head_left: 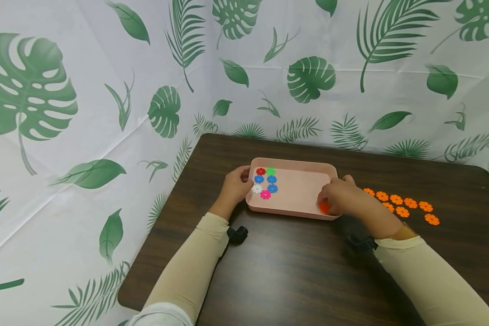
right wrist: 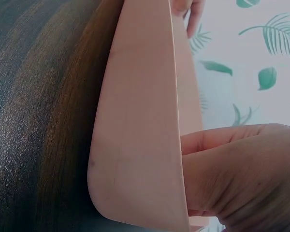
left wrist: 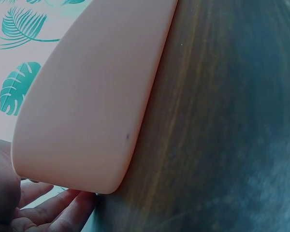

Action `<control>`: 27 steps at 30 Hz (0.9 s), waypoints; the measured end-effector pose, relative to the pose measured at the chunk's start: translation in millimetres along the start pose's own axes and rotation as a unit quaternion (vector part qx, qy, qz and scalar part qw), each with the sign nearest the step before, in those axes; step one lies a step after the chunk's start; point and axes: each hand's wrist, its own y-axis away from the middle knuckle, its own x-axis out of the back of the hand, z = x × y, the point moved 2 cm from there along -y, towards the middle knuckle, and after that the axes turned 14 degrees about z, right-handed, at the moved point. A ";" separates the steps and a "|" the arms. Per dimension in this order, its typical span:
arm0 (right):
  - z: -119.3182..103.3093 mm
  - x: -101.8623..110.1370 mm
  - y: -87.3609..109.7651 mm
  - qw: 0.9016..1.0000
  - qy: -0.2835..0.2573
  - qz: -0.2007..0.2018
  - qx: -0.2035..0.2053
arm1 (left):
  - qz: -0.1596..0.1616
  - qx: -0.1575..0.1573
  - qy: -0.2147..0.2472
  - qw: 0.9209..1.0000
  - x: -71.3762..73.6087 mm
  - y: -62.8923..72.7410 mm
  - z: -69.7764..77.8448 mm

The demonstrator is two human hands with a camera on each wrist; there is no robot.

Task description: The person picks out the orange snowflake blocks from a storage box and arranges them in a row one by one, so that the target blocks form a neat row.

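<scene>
A shallow pink tray point(head_left: 295, 183) lies on the table. My left hand point(head_left: 234, 185) grips its left end, thumb at the rim; in the left wrist view the fingers point(left wrist: 63, 208) are around the outer wall. My right hand point(head_left: 342, 197) reaches into the tray's right end and pinches a blurred orange flower-shaped disc point(head_left: 324, 207) near the tray's floor. The tray's front wall hides those fingertips in the right wrist view. Toward the left inside lie similar discs: a red one point(head_left: 261, 171), a green one point(head_left: 270, 171), several blue ones point(head_left: 271, 179), a white one point(head_left: 257, 189) and a pink one point(head_left: 265, 194).
Several orange flower-shaped discs point(head_left: 410, 203) lie in loose rows on the dark wooden table point(head_left: 285, 267), right of the tray. Behind and to the left of the table hangs a white leaf-patterned cloth point(head_left: 244, 108). Both wrists wear black straps.
</scene>
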 end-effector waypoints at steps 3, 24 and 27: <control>0.4 -0.2 -0.3 1.000 -0.001 0.011 0.008 | 0.001 -0.001 -0.003 1.000 0.6 -0.5 0.7; 19.9 19.0 13.7 0.989 -0.080 0.118 -0.042 | 0.001 0.004 0.012 1.000 -0.4 1.4 0.8; 33.0 24.4 26.2 0.983 -0.103 0.139 -0.055 | -0.002 0.005 0.010 1.000 0.0 1.4 1.4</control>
